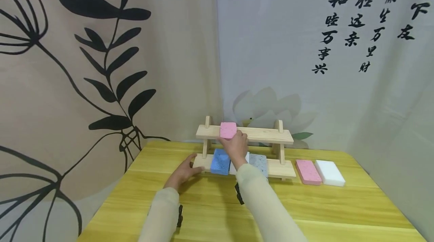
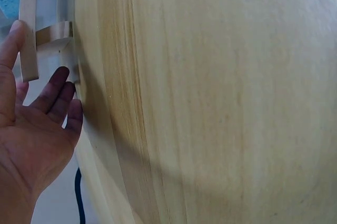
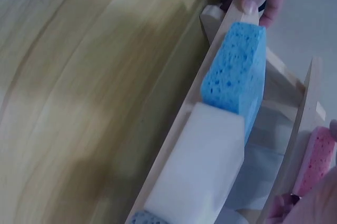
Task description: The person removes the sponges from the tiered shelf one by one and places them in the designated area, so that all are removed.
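A two-tier wooden rack (image 1: pixel 261 134) stands toward the back of the table. On its upper board, left of the middle, is a pink sponge (image 1: pixel 228 130), pinched at its lower end by my right hand (image 1: pixel 237 147). My left hand (image 1: pixel 183 172) grips the left end of the lower board, thumb (image 3: pixel 249 6) on top. Along that board lie a blue sponge (image 1: pixel 220 162), a white sponge (image 3: pixel 197 166) and a speckled grey sponge (image 1: pixel 259 162). My right hand and forearm partly cover the white one in the head view.
To the right of the rack, a second pink sponge (image 1: pixel 308 172) and a second white sponge (image 1: pixel 330 173) lie side by side on the yellow wooden table (image 1: pixel 359 204). Printed curtains (image 1: pixel 278 46) hang behind the table. In the left wrist view, a dark cable (image 2: pixel 79 195) hangs past the table edge.
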A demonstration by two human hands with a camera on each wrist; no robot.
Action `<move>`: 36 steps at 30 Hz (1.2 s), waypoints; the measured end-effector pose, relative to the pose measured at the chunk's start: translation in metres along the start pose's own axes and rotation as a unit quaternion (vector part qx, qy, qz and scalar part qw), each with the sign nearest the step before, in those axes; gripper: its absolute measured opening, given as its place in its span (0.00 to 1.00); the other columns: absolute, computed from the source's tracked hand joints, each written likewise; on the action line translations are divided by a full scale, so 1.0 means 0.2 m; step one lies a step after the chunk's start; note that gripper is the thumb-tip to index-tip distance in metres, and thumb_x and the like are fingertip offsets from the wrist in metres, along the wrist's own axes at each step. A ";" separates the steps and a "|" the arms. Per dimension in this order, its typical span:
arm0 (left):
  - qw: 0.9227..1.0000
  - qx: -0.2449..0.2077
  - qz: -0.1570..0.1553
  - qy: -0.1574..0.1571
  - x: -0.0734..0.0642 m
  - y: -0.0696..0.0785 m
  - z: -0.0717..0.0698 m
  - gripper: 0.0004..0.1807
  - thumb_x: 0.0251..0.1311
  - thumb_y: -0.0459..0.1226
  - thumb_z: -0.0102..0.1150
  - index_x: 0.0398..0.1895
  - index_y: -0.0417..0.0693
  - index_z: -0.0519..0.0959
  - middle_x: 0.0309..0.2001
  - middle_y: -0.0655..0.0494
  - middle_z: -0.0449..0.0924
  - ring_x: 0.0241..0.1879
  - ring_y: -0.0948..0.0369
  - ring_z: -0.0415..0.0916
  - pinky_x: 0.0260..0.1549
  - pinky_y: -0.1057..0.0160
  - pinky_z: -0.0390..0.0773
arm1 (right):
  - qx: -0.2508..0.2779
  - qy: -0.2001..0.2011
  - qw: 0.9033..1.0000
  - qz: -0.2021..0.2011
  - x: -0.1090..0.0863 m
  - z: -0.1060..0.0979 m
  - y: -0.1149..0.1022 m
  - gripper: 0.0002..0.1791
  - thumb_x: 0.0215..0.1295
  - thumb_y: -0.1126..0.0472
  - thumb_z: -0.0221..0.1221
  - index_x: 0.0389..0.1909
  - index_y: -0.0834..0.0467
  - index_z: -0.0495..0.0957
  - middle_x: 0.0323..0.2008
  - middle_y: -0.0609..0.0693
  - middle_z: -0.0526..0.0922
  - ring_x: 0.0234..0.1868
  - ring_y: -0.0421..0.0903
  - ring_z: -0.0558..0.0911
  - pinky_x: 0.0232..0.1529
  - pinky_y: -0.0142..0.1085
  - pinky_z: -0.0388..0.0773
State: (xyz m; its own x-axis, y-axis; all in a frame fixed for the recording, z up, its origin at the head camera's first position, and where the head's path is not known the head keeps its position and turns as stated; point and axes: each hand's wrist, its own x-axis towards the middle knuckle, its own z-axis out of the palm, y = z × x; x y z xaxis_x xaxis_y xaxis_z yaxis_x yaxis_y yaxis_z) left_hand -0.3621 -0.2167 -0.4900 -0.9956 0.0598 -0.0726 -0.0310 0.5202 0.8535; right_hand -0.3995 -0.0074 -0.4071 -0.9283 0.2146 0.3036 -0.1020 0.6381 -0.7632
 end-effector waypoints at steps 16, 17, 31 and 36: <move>1.000 -0.004 -0.004 0.001 0.02 0.00 0.02 0.47 0.63 0.49 0.66 0.79 0.48 0.51 0.52 0.42 0.75 0.48 0.50 0.76 0.51 0.45 0.74 | 0.039 -0.014 0.999 -0.014 0.05 -0.16 0.14 0.42 0.54 0.46 0.72 0.62 0.68 0.70 0.53 0.63 0.74 0.54 0.59 0.71 0.54 0.51 0.70; 1.000 -0.004 -0.006 0.000 0.02 0.00 0.02 0.47 0.63 0.49 0.66 0.79 0.49 0.51 0.53 0.42 0.74 0.48 0.50 0.75 0.51 0.44 0.74 | 0.040 -0.015 0.999 -0.015 0.05 -0.18 0.15 0.42 0.53 0.46 0.72 0.62 0.68 0.70 0.53 0.63 0.74 0.54 0.59 0.72 0.55 0.51 0.70; 1.000 0.013 -0.003 -0.005 0.01 0.00 0.01 0.46 0.65 0.50 0.63 0.79 0.48 0.50 0.58 0.37 0.70 0.54 0.44 0.72 0.53 0.41 0.72 | 0.119 -0.043 0.992 -0.006 0.05 -0.49 0.29 0.42 0.56 0.49 0.71 0.65 0.66 0.66 0.60 0.60 0.71 0.60 0.56 0.73 0.61 0.50 0.70; 1.000 0.018 -0.005 -0.006 0.02 0.00 0.01 0.46 0.65 0.50 0.63 0.79 0.48 0.50 0.56 0.38 0.72 0.53 0.46 0.73 0.53 0.41 0.72 | 0.118 -0.049 0.992 -0.014 0.07 -0.58 0.37 0.41 0.57 0.50 0.71 0.66 0.65 0.65 0.60 0.60 0.71 0.59 0.56 0.72 0.61 0.50 0.70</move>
State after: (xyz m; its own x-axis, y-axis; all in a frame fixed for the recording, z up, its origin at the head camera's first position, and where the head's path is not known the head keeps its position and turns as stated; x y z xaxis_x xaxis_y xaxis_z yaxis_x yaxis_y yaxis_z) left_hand -0.3657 -0.2138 -0.4913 -0.9940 0.0650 -0.0881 -0.0379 0.5505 0.8340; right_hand -0.3795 0.1277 -0.3928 -0.9530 0.1195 0.2785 -0.1984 0.4487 -0.8714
